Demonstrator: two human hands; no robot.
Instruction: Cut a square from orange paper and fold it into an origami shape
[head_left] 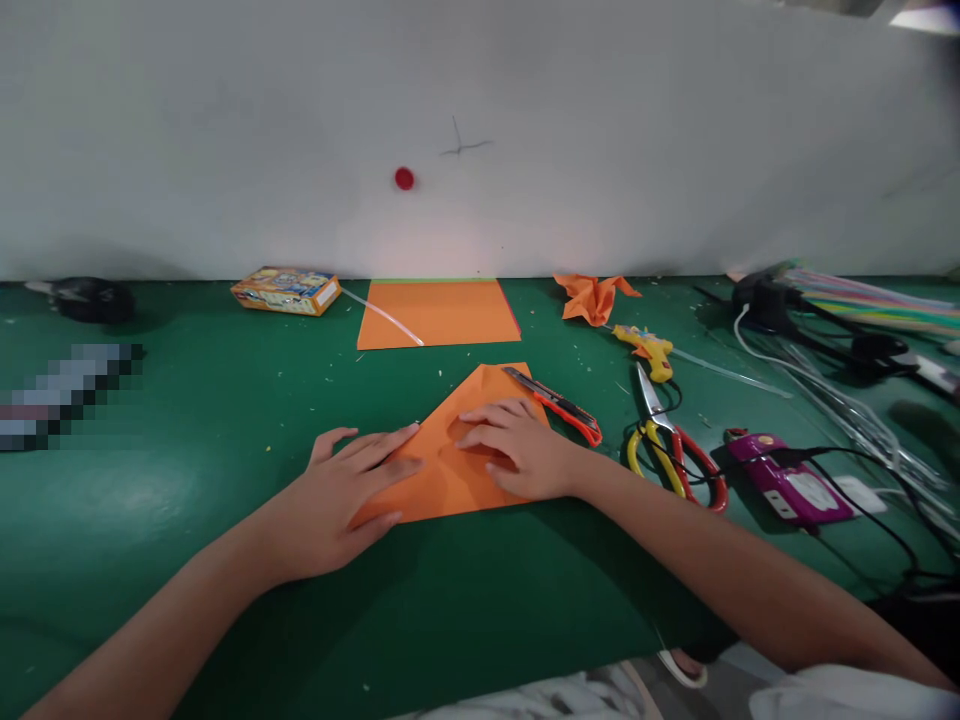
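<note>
Left hand (337, 505) spreads wide, palm down, its fingers reaching over the slanted left edge of a seemingly folded orange paper sheet (439, 490); the right hand (536, 455) rests on the same sheet from the other side, fingers loosely bent and apart. Neither one pinches or grips anything, though how firmly they press cannot be told.

The step looks like flattening and creasing a fold. To do it well, the left hand would best hold the sheet steady while the right draws its fingertips outward along the fold with even pressure, once the edges line up. A crease set while the layers sit skewed would be hard to undo. Short strokes near the corner should help keep the paper from wrinkling. Sliding the utility knife (562, 408) away first also seems wise: its front end overlaps the sheet's far right corner and its red handle lies just beside the right wrist, so it could snag paper or skin.

The orange paper sheet lies directly under the fingers of both hands, between the far and near edges of the desk (187, 400) and well apart from both, its long straight side facing the near edge. Beyond it, at the desk's far edge, lies a stack of coloured paper (450, 318); the scissors (664, 425) lie to the right, past the knife.
</note>
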